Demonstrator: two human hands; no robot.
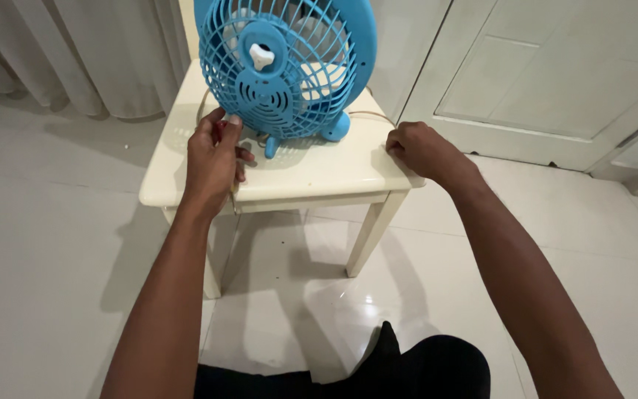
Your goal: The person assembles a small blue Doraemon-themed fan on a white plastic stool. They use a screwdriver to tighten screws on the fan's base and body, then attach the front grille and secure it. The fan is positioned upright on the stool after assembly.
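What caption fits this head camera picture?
Left hand at a blue fan on a cream stool; right hand grips its edge.

1 head-worn view looks steeply down and forward, close over a cream stool [311, 174] on white floor [53, 244].

A blue table fan [286, 66] w/ white centre knob [261, 55] is seen at top centre, stood on a cream stool [319, 174]. The left hand [212, 162] is held at the fan's lower left edge, fingers curled round a small red item [219, 131]. The right hand [419, 148], closed, is rested on the stool's right edge, centre-right. White tiled floor [53, 244] below; curtain [75, 52] upper left, white door [548, 66] upper right.
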